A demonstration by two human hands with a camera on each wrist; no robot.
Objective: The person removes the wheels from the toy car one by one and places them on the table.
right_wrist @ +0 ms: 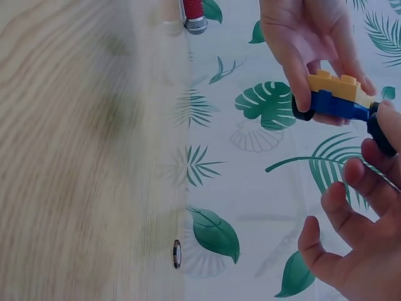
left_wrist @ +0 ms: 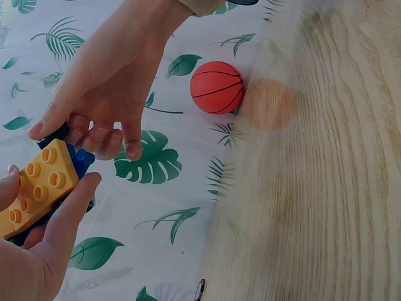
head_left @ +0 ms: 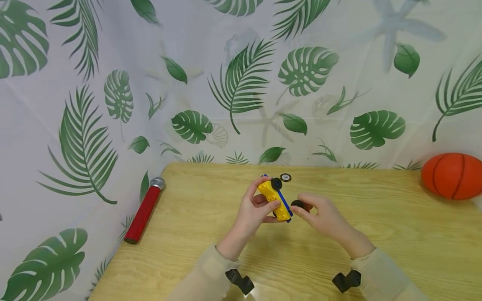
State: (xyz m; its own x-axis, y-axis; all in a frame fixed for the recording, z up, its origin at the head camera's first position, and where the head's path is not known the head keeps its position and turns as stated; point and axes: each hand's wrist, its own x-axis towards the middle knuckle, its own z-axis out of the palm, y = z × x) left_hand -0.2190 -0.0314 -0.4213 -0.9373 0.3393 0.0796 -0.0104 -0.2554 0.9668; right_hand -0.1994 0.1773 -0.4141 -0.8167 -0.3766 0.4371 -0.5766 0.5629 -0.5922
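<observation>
My left hand (head_left: 251, 215) grips a toy car built of blocks (head_left: 268, 192), yellow and studded on one side with a blue base (right_wrist: 332, 105). A black wheel (head_left: 276, 184) sits at its far end in the head view. Between thumb and fingers, my right hand (head_left: 320, 212) pinches another black wheel (right_wrist: 380, 133) at the car's near end. In the right wrist view this wheel is beside the blue base, and I cannot tell whether it is attached. The other fingers of the right hand are spread loosely. Yellow studs (left_wrist: 56, 180) face the left wrist camera.
Behind the car, a round black-and-white chip (head_left: 285, 177) lies on the wooden table (head_left: 180, 251). A red microphone (head_left: 144, 211) lies along the left edge. At the back right is an orange-red toy basketball (head_left: 453, 175). A leaf-patterned cloth (head_left: 241, 142) hangs behind and left.
</observation>
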